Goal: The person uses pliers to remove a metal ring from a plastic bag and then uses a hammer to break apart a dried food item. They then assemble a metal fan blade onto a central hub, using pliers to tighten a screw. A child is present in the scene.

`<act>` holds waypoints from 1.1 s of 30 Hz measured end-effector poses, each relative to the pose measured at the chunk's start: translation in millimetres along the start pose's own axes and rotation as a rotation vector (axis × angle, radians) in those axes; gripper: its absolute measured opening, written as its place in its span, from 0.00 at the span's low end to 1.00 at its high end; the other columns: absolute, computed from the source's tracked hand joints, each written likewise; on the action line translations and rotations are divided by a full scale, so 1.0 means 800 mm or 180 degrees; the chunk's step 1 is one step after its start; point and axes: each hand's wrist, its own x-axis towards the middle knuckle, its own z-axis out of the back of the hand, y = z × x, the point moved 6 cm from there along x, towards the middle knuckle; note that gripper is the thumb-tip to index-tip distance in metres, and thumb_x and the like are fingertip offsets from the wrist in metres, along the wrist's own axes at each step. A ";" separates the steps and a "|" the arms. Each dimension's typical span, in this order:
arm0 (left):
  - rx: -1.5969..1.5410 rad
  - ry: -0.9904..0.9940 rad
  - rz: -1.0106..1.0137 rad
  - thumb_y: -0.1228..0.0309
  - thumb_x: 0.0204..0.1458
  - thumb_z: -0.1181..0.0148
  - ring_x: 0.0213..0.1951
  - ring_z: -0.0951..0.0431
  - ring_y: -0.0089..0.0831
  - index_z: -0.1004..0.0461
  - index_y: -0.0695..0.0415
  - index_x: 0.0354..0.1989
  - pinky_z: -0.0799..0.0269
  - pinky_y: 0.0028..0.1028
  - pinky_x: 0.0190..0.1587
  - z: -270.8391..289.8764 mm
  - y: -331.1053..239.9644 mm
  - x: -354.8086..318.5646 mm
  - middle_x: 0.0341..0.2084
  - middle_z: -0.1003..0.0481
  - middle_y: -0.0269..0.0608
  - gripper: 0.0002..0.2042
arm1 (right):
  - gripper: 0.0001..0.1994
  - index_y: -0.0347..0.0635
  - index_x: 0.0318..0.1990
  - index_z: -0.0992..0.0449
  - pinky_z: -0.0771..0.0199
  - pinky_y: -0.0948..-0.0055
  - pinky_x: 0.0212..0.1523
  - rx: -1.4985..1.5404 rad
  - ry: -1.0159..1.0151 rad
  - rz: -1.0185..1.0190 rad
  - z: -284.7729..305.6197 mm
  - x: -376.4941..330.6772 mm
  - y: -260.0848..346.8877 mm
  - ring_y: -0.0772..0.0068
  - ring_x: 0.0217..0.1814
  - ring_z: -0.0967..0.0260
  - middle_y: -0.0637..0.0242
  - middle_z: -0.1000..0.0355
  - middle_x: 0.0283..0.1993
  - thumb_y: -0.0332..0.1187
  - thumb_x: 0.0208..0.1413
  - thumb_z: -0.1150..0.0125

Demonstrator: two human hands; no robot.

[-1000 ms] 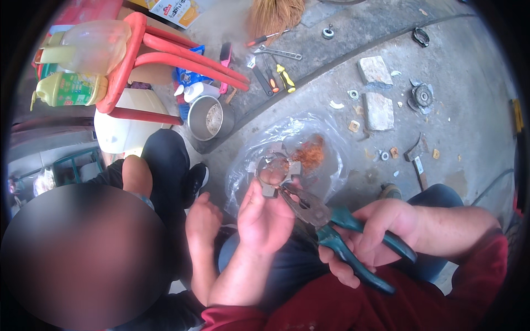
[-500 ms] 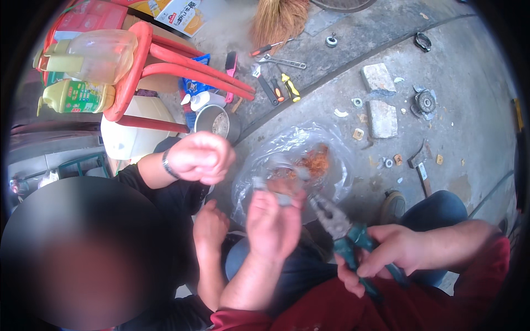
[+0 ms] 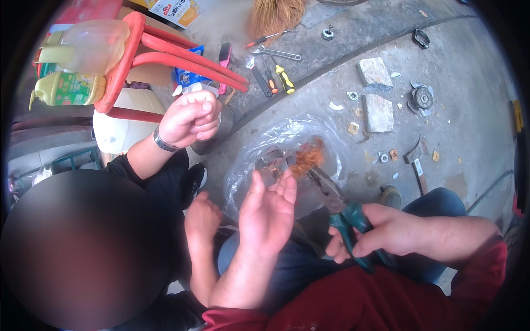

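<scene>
Right hand: the right hand is wrapped tight around the green handles of a pair of metal pliers.
Pliers: the grey nose points to about 11 o'clock, up toward the orange rusty clump.
Left hand: the left hand is open wide, palm up, fingers spread. It holds nothing. Its fingertips are just beside the rusty clump and a small grey metal part.
Plastic sheet: a clear crinkly plastic sheet lies on the grey concrete floor. The clump and the metal part sit on it, at 12 o'clock from the two hands.
Other person: at 9 o'clock sits another person in black. One hand, with a metal wrist band, is raised in a fist at 10 o'clock. Their other hand is low, just beside the open left hand.
Stool: a red plastic stool lies tipped over at 10 o'clock, far up.
Bottles: a yellow-green plastic bottle and a clear plastic jug are beside the stool.
Tools: yellow-handled screwdrivers and a silver wrench lie at 12 o'clock, well apart from the hands.
Blocks: two pale stone blocks lie at 1 o'clock, with small nuts and washers near them.
</scene>
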 end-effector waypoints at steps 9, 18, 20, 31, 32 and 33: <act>0.0453 -0.0326 0.0022 0.61 0.62 0.43 0.54 0.28 0.33 0.30 0.58 0.53 0.34 0.32 0.61 0.009 0.017 -0.006 0.51 0.26 0.42 0.17 | 0.15 0.36 0.45 0.30 0.30 0.74 0.40 -0.1390 -0.0175 0.0022 0.004 0.015 0.006 0.76 0.37 0.31 0.68 0.28 0.35 0.25 0.47 0.41; 0.0709 -0.0503 -0.0125 0.60 0.59 0.39 0.52 0.27 0.29 0.24 0.52 0.45 0.35 0.31 0.58 0.015 0.021 -0.009 0.47 0.24 0.34 0.12 | 0.12 0.36 0.42 0.28 0.28 0.74 0.40 -0.1579 -0.0376 -0.0175 0.004 0.024 0.000 0.75 0.37 0.29 0.68 0.28 0.35 0.23 0.48 0.41; 0.0667 -0.0499 -0.0103 0.60 0.58 0.37 0.49 0.27 0.28 0.24 0.51 0.42 0.34 0.31 0.57 0.020 0.023 -0.009 0.43 0.23 0.33 0.10 | 0.11 0.37 0.42 0.29 0.27 0.74 0.41 -0.1776 -0.0475 -0.0199 0.003 0.023 0.004 0.75 0.37 0.29 0.67 0.27 0.36 0.22 0.49 0.41; 0.0720 -0.0827 -0.0100 0.65 0.58 0.38 0.38 0.24 0.24 0.25 0.53 0.36 0.32 0.28 0.49 0.008 0.015 -0.015 0.35 0.22 0.32 0.06 | 0.09 0.39 0.40 0.33 0.30 0.69 0.34 -0.2503 -0.1078 0.0228 -0.005 0.021 0.009 0.72 0.30 0.31 0.65 0.31 0.27 0.26 0.54 0.40; 0.0753 -0.0757 -0.0109 0.66 0.58 0.38 0.38 0.25 0.24 0.25 0.53 0.36 0.32 0.28 0.48 0.008 0.013 -0.013 0.35 0.22 0.32 0.06 | 0.09 0.38 0.40 0.33 0.30 0.67 0.35 -0.2521 -0.1056 0.0231 -0.006 0.020 0.010 0.66 0.32 0.30 0.61 0.30 0.28 0.27 0.54 0.41; 0.0793 -0.0694 -0.0113 0.66 0.58 0.38 0.38 0.25 0.24 0.25 0.53 0.36 0.33 0.28 0.47 0.009 0.011 -0.012 0.34 0.22 0.32 0.06 | 0.09 0.37 0.40 0.33 0.30 0.64 0.37 -0.2527 -0.1031 0.0231 -0.007 0.021 0.010 0.60 0.33 0.29 0.56 0.30 0.29 0.28 0.54 0.42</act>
